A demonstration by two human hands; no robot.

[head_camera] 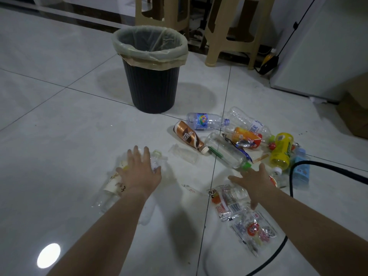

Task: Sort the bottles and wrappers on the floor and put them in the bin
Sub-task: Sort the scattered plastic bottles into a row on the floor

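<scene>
Both bare forearms reach in from the bottom edge over the pale tiled floor point(59, 116). Left hand point(139, 170) lies flat, fingers spread, pressing down on a heap of clear crumpled wrappers point(157, 164) and a paper cup point(114, 182) lying on its side; it grips nothing. Right hand point(253, 182) is open too, fingers splayed, hovering over a printed clear wrapper point(229, 202), with another snack wrapper point(254, 232) nearer the camera (contact with the plastic cannot be told).

Beyond the right hand the bottles lie in a loose pile: a clear bottle with a green cap point(227, 150), a brown coffee bottle point(189, 137), a small clear bottle with a colourful label point(205, 121), an orange one point(247, 137), a yellow one point(281, 150) and a blue one point(301, 168). A black cable point(328, 170) curves past the pile.

Farther back stands the black bin point(151, 90), upright, lined with a pale bag, well apart from both hands. Beige plastic stools point(233, 30) stand behind it.
</scene>
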